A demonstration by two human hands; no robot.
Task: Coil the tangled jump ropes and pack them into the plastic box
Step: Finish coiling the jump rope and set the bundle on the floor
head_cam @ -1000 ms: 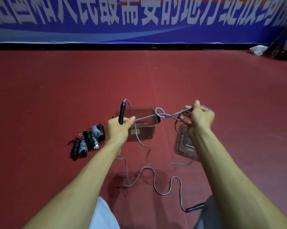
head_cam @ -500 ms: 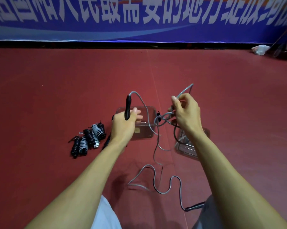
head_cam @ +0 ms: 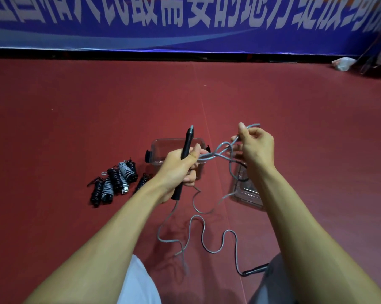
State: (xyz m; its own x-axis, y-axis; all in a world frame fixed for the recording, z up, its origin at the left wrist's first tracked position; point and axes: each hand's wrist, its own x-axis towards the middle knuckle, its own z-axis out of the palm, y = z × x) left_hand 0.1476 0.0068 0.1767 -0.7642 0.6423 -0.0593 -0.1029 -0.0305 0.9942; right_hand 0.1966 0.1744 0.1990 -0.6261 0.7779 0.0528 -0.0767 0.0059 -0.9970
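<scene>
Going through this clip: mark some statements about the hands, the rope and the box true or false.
1. The left hand grips a black handle. True.
2. The right hand holds nothing. False: it pinches the grey rope.
3. The coiled bundles sit inside the plastic box. False: they lie on the floor, left of it.
4. The rope's other handle lies on the floor. True.
</scene>
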